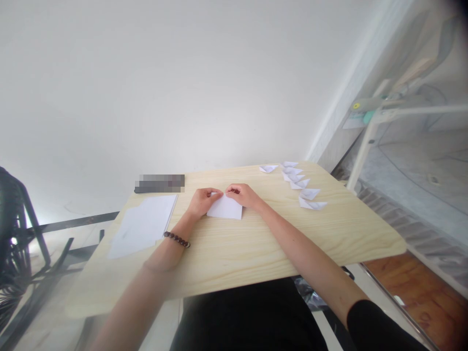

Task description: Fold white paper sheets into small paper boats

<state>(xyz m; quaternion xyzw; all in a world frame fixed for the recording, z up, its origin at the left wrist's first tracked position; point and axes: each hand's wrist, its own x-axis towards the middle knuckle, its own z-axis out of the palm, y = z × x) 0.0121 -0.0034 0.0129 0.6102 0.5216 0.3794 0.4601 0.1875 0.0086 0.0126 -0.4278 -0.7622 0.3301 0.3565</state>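
I have a small white sheet before me at twelve o'clock on the counter. My left grip pinches its far edge toward eleven; my right grip pinches it toward one, fingertips close together. From the sheet, folded paper shapes lie toward two, a paper stack toward nine.

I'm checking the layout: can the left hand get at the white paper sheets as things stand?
Probably yes: the white paper sheets lie near the left hand with nothing standing between them, though that hand holds a smaller paper piece.
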